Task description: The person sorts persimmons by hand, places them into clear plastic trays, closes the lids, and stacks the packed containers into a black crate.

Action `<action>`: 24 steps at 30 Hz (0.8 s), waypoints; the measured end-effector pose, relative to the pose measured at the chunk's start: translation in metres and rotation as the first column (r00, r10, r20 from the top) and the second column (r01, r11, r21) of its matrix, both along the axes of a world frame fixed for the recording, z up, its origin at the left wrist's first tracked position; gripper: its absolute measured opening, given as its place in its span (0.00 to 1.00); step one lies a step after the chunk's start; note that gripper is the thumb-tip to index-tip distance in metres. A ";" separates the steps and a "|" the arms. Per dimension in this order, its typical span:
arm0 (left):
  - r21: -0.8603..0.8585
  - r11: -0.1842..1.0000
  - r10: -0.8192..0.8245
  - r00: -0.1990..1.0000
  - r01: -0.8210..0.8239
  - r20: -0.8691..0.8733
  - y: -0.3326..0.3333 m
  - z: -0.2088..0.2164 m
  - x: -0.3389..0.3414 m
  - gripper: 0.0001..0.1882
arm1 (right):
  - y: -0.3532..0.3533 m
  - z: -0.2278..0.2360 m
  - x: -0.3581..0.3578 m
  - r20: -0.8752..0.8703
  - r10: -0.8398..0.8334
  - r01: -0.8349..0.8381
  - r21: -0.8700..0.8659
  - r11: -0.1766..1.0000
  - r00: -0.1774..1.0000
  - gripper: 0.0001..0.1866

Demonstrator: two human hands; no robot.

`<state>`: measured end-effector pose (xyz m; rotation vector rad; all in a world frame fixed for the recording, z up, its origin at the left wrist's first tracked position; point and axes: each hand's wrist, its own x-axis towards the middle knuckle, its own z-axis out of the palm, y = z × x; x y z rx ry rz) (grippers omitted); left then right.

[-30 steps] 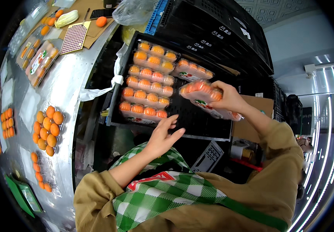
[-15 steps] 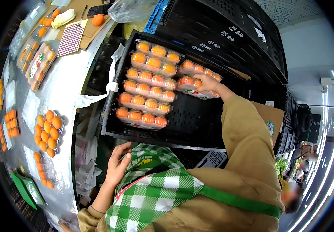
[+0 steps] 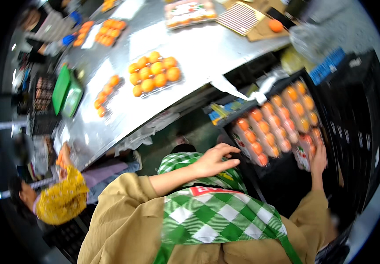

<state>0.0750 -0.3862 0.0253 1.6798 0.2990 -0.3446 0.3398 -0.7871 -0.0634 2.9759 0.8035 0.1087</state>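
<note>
My right hand (image 3: pixel 318 159) grips the end of a clear plastic pack of oranges (image 3: pixel 303 154) inside a black crate (image 3: pixel 280 178). Thumb and fingers lie along the pack's side; the fingertips are partly hidden. Several similar packs (image 3: pixel 262 132) stand in rows in the crate, beside that one. Over the green-and-white checked apron (image 3: pixel 207 215), near the crate's edge, my left hand (image 3: pixel 216 160) hangs with its fingers apart and nothing in it.
A metal table (image 3: pixel 154 105) spans the upper left, bearing an unlidded tray of oranges (image 3: pixel 154 75) and a closed pack (image 3: pixel 190 13). White strips (image 3: pixel 229 88) hang onto the crate's rim. Tall black crates (image 3: pixel 359 127) stand right. One co-worker (image 3: pixel 64 193) is lower left; another (image 3: pixel 57 31) wears blue gloves.
My view has swung left, bringing more table and two co-workers in. My right hand stays at the same pack in the crate. My left hand is still open, now nearer the crate's edge.
</note>
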 end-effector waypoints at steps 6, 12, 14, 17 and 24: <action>-0.038 0.983 0.180 0.983 -0.181 -0.025 0.012 0.004 -0.018 0.23 | 0.018 0.011 0.002 -0.093 0.023 -0.020 0.037 0.999 0.995 0.26; -0.101 0.904 0.416 0.909 -0.416 -0.020 0.044 -0.001 -0.053 0.23 | 0.010 0.005 0.005 -0.136 -0.009 0.013 0.028 1.000 0.991 0.24; -0.099 0.863 0.494 0.869 -0.495 -0.042 0.061 -0.011 -0.077 0.23 | 0.013 0.014 0.010 -0.117 -0.014 0.019 0.044 0.999 0.993 0.25; -0.146 0.733 0.662 0.746 -0.664 -0.073 0.093 -0.017 -0.114 0.22 | 0.035 0.033 0.019 -0.095 -0.113 0.132 0.221 0.966 0.989 0.25; -0.138 0.282 0.949 0.297 -0.949 -0.103 0.196 -0.041 -0.211 0.14 | 0.224 0.104 -0.006 0.016 0.047 -0.047 0.614 0.788 0.999 0.22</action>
